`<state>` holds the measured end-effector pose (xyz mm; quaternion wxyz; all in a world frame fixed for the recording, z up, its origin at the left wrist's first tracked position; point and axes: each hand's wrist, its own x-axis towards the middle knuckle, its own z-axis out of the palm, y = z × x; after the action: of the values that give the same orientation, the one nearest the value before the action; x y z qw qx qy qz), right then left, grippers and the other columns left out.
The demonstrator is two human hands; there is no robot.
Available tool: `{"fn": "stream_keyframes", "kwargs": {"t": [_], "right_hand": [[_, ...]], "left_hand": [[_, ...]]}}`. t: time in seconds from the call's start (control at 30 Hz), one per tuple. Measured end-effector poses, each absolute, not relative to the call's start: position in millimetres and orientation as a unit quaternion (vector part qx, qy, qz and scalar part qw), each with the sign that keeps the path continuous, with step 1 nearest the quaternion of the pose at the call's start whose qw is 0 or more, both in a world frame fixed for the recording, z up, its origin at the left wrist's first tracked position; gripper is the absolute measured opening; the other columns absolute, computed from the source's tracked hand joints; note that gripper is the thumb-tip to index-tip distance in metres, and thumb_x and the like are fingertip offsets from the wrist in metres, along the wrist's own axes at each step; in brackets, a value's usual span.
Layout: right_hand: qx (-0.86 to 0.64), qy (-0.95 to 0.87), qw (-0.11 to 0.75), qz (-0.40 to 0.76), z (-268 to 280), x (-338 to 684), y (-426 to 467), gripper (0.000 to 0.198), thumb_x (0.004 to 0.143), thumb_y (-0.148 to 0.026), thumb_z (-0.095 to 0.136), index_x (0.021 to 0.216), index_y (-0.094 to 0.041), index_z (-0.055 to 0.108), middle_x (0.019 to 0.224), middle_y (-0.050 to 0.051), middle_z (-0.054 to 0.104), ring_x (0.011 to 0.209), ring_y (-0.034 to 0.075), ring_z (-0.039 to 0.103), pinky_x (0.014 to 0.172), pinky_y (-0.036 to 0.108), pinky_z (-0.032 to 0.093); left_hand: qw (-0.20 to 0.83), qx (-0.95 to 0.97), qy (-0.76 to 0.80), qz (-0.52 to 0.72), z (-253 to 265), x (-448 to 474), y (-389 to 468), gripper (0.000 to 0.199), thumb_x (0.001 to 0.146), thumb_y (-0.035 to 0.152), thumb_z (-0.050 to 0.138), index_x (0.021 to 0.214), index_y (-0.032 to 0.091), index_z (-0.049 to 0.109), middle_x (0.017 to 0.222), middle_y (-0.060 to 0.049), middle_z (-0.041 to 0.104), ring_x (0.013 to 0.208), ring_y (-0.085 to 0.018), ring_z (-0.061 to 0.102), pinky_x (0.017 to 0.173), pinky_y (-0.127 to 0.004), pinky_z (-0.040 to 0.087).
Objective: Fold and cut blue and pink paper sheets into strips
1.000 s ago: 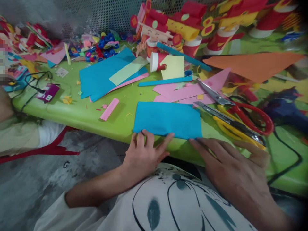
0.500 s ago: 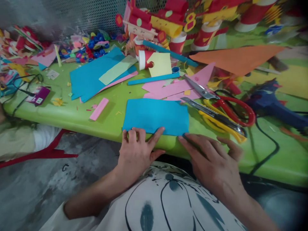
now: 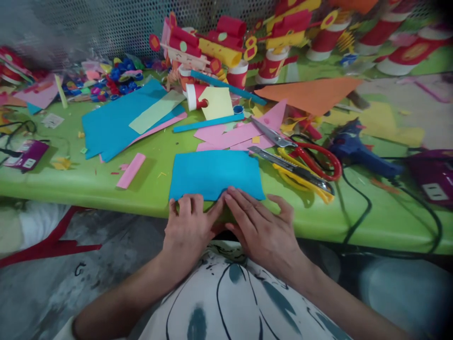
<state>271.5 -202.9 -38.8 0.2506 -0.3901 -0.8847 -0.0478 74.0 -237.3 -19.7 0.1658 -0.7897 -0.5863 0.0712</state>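
Blue paper (image 3: 216,174), bright and roughly rectangular, lies at twelve o'clock on the green table (image 3: 152,189). The left hand (image 3: 189,229) and right hand (image 3: 267,229) touch its six-o'clock edge; whether they pinch it cannot be told.

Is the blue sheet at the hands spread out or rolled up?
Spread out: the blue sheet shows its broad face on the green table. Whether its near edge curls under the fingers, I cannot tell.

At lower centre, the left hand (image 3: 188,233) and right hand (image 3: 267,229) touch the lower edge of a blue sheet (image 3: 216,172) — red-handled scissors (image 3: 279,139) and a cutter (image 3: 293,168) lie right of centre, a pink roll (image 3: 131,171) left of centre.
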Motion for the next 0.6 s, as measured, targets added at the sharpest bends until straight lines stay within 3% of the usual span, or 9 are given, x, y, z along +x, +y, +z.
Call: {"fn": "stream_keyframes", "kwargs": {"t": [0.13,0.3,0.4,0.5,0.6], "right_hand": [[-0.411,-0.878,0.238,-0.058,-42.7,285.9,-211.6,0.048,0.108,-0.030,0.067,0.153,-0.015,0.059,0.155,0.011,0.067,0.139,0.019,0.069,0.138,0.045,0.011],[-0.438,-0.865,0.231,-0.079,-44.1,299.4,-218.3,0.056,0.107,-0.029,0.067,0.160,-0.017,0.053,0.155,0.010,0.067,0.139,0.023,0.069,0.140,0.057,0.001],[-0.442,-0.866,0.219,-0.089,-43.7,301.1,-219.0,0.057,0.107,-0.030,0.068,0.161,-0.017,0.052,0.155,0.009,0.067,0.139,0.025,0.069,0.140,0.058,0.002],[-0.445,-0.863,0.224,-0.082,-44.2,300.0,-218.6,0.059,0.107,-0.030,0.067,0.163,-0.020,0.050,0.155,0.008,0.067,0.138,0.025,0.070,0.140,0.060,0.002],[-0.452,-0.858,0.234,-0.066,-46.0,299.5,-218.3,0.066,0.108,-0.029,0.066,0.169,-0.025,0.042,0.155,0.008,0.067,0.137,0.027,0.070,0.139,0.064,0.005]], "left_hand": [[0.185,-0.789,-0.584,0.050,-25.1,71.5,-239.5,0.091,0.099,0.070,0.065,0.177,0.040,0.030,0.112,-0.016,0.066,0.098,-0.035,0.062,0.087,-0.054,0.060],[0.209,-0.788,-0.577,0.044,-24.8,71.1,-239.3,0.094,0.098,0.077,0.060,0.177,0.036,0.031,0.110,-0.017,0.068,0.095,-0.034,0.064,0.082,-0.050,0.061],[0.196,-0.783,-0.591,0.016,-23.2,70.0,-240.7,0.091,0.099,0.076,0.062,0.176,0.035,0.036,0.125,-0.021,0.069,0.102,-0.036,0.066,0.086,-0.051,0.061],[0.185,-0.771,-0.607,-0.046,-28.0,67.6,-246.2,0.084,0.099,0.071,0.067,0.171,0.035,0.046,0.148,-0.022,0.063,0.120,-0.040,0.064,0.102,-0.057,0.058],[0.228,-0.773,-0.579,-0.122,-43.0,68.8,-252.7,0.080,0.099,0.063,0.074,0.168,0.031,0.052,0.154,-0.019,0.062,0.142,-0.041,0.054,0.131,-0.065,0.034]]}}
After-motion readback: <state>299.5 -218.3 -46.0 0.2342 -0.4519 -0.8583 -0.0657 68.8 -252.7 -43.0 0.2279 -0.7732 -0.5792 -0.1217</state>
